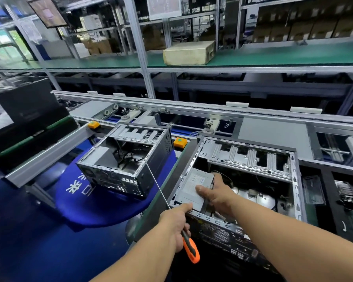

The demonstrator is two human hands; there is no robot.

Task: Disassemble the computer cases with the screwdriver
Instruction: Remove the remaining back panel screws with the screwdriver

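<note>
An open computer case lies in front of me, its side panel off. My right hand grips the grey power supply box in its near left corner, thumb on top. My left hand holds an orange and black screwdriver by the handle; its long thin shaft points up and away over the case's left edge. A second open computer case sits further left on a round blue mat.
A conveyor rail runs behind both cases, with orange and green buttons on it. A green shelf above carries a beige box. Black equipment stands at the left. Circuit boards lie at the right.
</note>
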